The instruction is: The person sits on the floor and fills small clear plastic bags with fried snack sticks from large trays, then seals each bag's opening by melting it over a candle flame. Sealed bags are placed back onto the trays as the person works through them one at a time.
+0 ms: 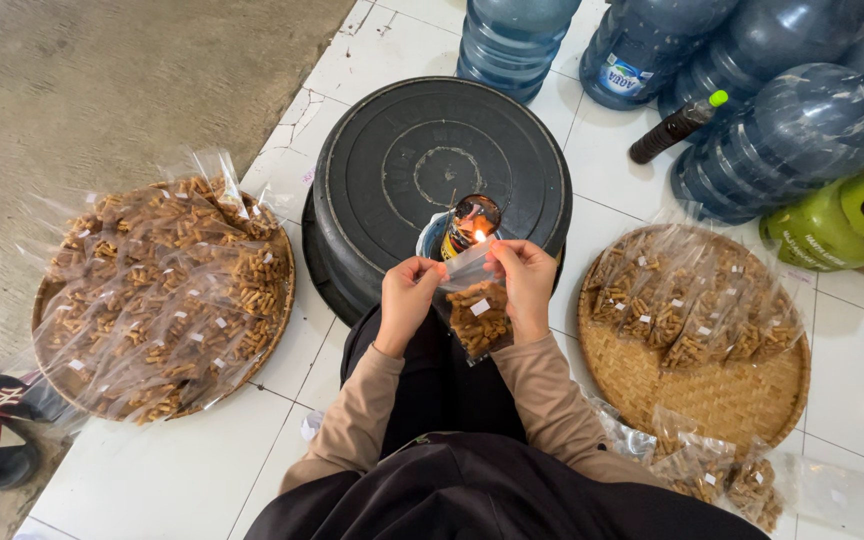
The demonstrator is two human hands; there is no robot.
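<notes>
Sealing the snack bag (476, 315) at the lamp flame (478, 236).
My left hand (407, 298) and right hand (527, 285) pinch its top edge taut; I keep it level, brushing the flame briefly.

1. I have only one view, from the camera worn on my head, so no second view overlaps with it.
2. It looks steeply down over my lap and forearms onto the white tiled floor (202, 470).
3. It sits close: my left hand (407, 300) and right hand (527, 285) fall near the picture's centre.
4. The top edge reaches the blue water jugs (802, 130); the woven trays (722, 400) sit near the side edges.
</notes>
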